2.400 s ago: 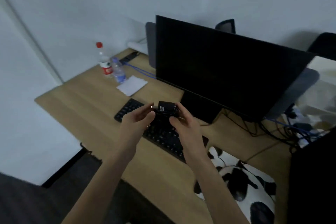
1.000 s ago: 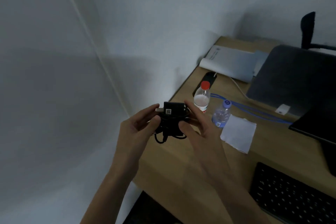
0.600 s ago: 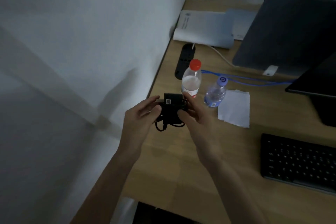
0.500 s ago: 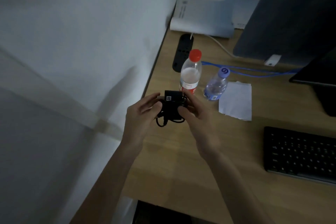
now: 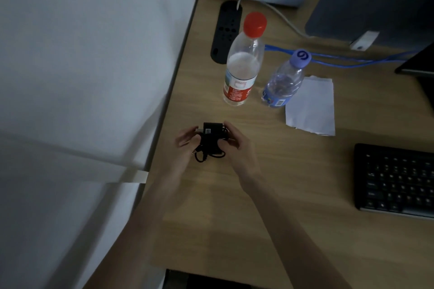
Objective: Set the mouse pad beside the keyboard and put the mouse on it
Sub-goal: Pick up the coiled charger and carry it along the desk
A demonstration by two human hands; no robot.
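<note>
I hold a small black device point(image 5: 212, 139) with a coiled black cord point(image 5: 203, 157) between both hands, low over the wooden desk point(image 5: 270, 195) near its left edge. It may be the mouse with its cable wound up, but I cannot tell for sure; it carries a small white label with a code on top. My left hand point(image 5: 186, 142) pinches its left side with thumb and fingertips, and my right hand point(image 5: 237, 145) closes on its right side, so both hands are clamped on it. A loop of cord hangs below it, between my hands.

The black keyboard point(image 5: 394, 180) lies well apart at the right edge of the view, partly cut off. The mouse pad is out of view.

Beyond my hands stand two plastic bottles just beside each other: a taller red-capped bottle point(image 5: 243, 61) and a shorter blue-capped bottle point(image 5: 284, 80). A white sheet of paper point(image 5: 312, 105) lies right of the blue-capped one. Farther back a black power strip point(image 5: 225, 30) lies along the wall, and blue cables point(image 5: 340, 60) run across the desk.
</note>
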